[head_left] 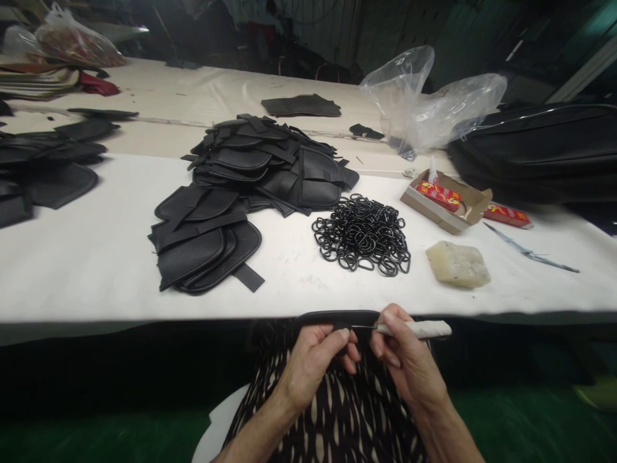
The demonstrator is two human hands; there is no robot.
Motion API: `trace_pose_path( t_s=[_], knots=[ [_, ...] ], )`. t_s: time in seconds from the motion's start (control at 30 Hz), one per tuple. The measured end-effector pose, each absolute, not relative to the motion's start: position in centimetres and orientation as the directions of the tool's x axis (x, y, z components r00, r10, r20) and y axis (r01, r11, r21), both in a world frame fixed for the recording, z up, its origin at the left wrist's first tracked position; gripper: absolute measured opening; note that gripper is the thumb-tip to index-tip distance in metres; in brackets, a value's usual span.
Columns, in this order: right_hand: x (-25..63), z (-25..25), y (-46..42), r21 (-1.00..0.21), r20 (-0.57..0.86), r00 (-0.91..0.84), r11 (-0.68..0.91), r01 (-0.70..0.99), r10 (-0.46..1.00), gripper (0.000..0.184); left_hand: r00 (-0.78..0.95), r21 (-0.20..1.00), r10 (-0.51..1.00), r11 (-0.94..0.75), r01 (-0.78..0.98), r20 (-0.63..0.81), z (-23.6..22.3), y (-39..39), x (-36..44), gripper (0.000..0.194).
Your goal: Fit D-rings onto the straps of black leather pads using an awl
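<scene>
At the table's front edge, over my lap, my left hand [315, 360] is closed on a black leather piece [337, 316], thumb pressed near its lower side. My right hand [402, 350] grips an awl [429, 329] by its pale, wrapped-looking handle. The awl's thin metal shaft points left and reaches my left fingertips. Whether its tip is in the leather is hidden by my fingers. Just beyond my hands, a heap of black metal D-rings [364, 235] lies on the white table. Left of it, black leather pieces with straps [207, 247] are piled up.
A yellowish block [457, 265] sits right of the rings. Behind it stand a small cardboard box [436, 215] with red packets and a slim metal tool [530, 251]. A clear plastic bag [434, 103] and a large black item [540, 154] are at the back right. More black pieces [58, 173] lie left.
</scene>
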State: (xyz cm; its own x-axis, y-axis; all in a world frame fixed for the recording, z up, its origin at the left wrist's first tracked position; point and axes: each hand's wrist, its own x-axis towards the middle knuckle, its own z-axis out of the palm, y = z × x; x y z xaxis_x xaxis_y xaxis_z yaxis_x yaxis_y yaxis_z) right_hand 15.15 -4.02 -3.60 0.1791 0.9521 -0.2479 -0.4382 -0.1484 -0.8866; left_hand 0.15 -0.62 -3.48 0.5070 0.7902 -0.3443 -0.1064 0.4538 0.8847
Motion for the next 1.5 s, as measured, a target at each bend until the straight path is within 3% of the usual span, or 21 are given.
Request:
trace_pose_path(
  t_s=[1.1, 1.5],
  knots=[
    [15.6, -2.4, -5.6, -0.852, -0.255, 0.189, -0.127, -0.508, 0.948, 0.030, 0.575, 0.827, 0.733, 0.538, -0.164, -0.363, -2.2, -1.7, 0.5, 0.026],
    [15.1, -1.2, -6.5, -0.939, -0.226, 0.221, -0.151, -0.310, 0.949, 0.026, 0.540, 0.790, 0.744, 0.574, -0.216, -0.394, -2.0, -1.9, 0.4, 0.032]
  ],
)
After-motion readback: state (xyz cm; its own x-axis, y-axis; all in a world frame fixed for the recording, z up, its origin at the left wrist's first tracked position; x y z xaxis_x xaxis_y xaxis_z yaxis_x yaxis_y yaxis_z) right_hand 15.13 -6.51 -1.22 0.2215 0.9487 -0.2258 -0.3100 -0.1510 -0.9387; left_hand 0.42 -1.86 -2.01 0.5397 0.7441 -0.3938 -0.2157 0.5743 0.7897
